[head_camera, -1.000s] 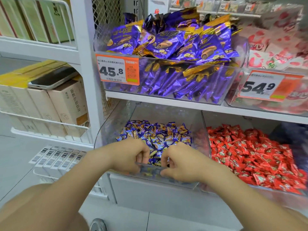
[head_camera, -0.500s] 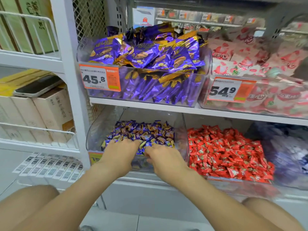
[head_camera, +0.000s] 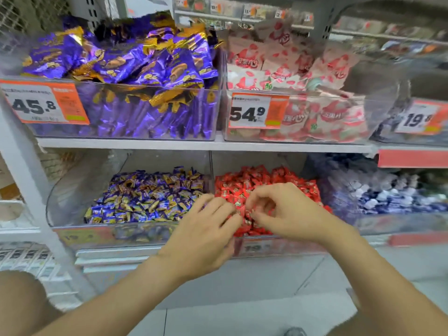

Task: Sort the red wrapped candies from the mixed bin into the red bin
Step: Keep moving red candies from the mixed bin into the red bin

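Both your hands are over the red bin (head_camera: 278, 248) — your left hand (head_camera: 206, 234) lays its fingertips on the red candies (head_camera: 266, 180), though blur hides whether it grips any. Your right hand (head_camera: 288, 212), fingers curled, pinches candies in the same pile. The mixed bin (head_camera: 72, 195) of purple candies (head_camera: 150, 195) sits just left of your left hand.

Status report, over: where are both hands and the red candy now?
Both hands over red bin. Right hand pinching a red candy. Left hand touching the pile, grip unclear. Nothing blocking.
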The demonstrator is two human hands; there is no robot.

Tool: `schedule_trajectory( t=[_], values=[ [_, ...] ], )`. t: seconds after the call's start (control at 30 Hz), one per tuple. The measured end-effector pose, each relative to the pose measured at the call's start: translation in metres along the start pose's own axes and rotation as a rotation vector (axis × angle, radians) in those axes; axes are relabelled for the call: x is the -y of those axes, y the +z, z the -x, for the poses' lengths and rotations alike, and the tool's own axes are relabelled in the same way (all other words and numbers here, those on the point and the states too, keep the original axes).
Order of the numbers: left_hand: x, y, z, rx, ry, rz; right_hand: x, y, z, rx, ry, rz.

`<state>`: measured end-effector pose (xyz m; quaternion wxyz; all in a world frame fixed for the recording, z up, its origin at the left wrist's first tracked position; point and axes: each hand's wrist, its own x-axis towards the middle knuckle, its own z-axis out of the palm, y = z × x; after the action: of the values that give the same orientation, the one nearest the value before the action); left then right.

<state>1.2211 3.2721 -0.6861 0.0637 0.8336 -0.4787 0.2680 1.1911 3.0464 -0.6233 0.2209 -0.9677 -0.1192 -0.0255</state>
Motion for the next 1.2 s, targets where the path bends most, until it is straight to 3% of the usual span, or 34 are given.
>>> schedule_trajectory(
  t=[0.07, 0.17, 0.33, 0.47, 0.6, 0.8, 0.93, 1.1, 1.2],
  values=[
    [-0.011, 0.010, -0.007, 0.032, -0.042, -0.027, -0.034, -0.006, 0.019, 0.081, 0.159, 0.196],
    [-0.017, 0.014, -0.017, 0.065, -0.090, -0.026, -0.067, -0.021, 0.044, 0.164, 0.276, 0.196],
    [-0.014, 0.014, -0.027, 0.171, -0.064, -0.059, -0.080, -0.013, 0.050, 0.186, 0.170, 0.138],
    [-0.009, 0.018, -0.027, 0.081, -0.068, -0.086, -0.086, -0.009, 0.037, 0.172, 0.186, 0.227],
    [0.004, 0.023, -0.032, -0.003, -0.145, -0.125, -0.087, -0.014, 0.027, 0.001, 0.213, 0.285],
    [0.013, 0.034, -0.029, 0.151, -0.188, -0.129, -0.082, 0.005, 0.013, 0.101, 0.246, 0.322],
    [0.011, 0.020, -0.028, 0.084, -0.195, 0.009, -0.071, 0.020, 0.012, 0.095, 0.147, 0.368],
    [0.016, 0.018, -0.017, 0.183, -0.180, 0.013, -0.037, 0.047, -0.012, 0.090, -0.071, 0.522],
    [0.021, 0.022, -0.019, 0.220, -0.192, -0.044, -0.033, 0.028, -0.019, 0.109, -0.056, 0.303]
  ],
)
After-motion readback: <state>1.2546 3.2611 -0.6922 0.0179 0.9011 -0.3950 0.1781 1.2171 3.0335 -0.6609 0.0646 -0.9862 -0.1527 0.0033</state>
